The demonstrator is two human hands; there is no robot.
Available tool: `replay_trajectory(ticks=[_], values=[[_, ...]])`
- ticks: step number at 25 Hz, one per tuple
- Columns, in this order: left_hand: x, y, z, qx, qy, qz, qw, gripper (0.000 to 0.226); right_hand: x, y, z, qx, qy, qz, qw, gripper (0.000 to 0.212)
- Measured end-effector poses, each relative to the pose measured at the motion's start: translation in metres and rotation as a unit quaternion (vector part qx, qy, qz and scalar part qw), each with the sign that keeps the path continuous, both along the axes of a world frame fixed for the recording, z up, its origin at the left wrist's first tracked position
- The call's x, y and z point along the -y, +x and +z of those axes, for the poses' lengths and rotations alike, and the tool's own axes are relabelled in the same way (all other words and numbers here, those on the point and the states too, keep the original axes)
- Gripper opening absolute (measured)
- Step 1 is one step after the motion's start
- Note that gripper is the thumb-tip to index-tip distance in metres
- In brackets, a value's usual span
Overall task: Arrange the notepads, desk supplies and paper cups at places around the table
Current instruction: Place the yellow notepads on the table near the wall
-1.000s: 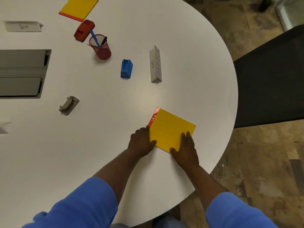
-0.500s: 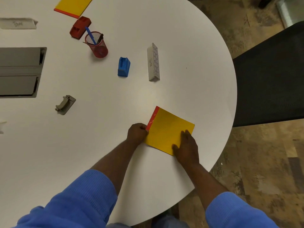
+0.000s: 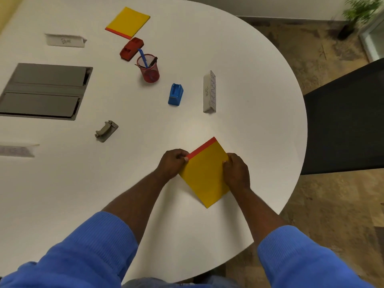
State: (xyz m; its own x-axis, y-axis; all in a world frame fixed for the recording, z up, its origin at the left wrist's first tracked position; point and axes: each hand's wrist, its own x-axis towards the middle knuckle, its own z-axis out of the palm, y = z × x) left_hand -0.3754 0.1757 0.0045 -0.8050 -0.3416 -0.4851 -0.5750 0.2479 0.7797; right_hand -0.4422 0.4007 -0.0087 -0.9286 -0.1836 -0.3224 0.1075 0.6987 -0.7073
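Now the yellow notepad (image 3: 204, 175) lies on the white round table (image 3: 259, 125), near the rim in front of the person, with one corner pointing back toward them like a diamond. The left hand (image 3: 173, 163) has its fingers curled and pinches the corner at the low end of the red binding strip. The right hand (image 3: 236, 171) bends its fingers over the opposite right edge and grips it. Compared with half a second ago, the pad is turned clockwise: the red strip was on the left side, and now it runs along the upper-left edge, and the right hand has gone from the near edge to the right one. Farther away stand a white name card (image 3: 209, 91), a blue desk item (image 3: 176, 94), a red mesh pen cup (image 3: 149, 69) and a second yellow notepad (image 3: 128, 22).
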Motion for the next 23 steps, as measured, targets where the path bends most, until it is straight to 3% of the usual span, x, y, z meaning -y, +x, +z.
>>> replay_trajectory(ticks=[4,7,10,15,23], values=[[0.028,0.021,0.016,-0.022,0.046,0.104,0.993,0.015,0.013,0.011,0.008,0.037,-0.100,-0.006,0.994,0.017],[0.048,0.043,0.021,-0.044,0.082,0.182,0.979,0.033,0.028,0.018,0.015,0.061,-0.156,-0.008,0.986,0.019],[0.055,0.067,0.022,-0.066,0.140,0.251,0.956,0.032,0.048,0.019,0.023,0.092,-0.205,-0.019,0.974,0.024],[0.071,0.115,0.020,-0.053,0.166,0.293,0.940,0.020,0.104,0.023,0.037,0.123,-0.242,-0.035,0.962,0.025],[0.160,0.191,0.041,-0.100,0.154,0.408,0.894,0.024,0.205,0.069,0.048,0.121,-0.217,0.078,0.965,0.016]])
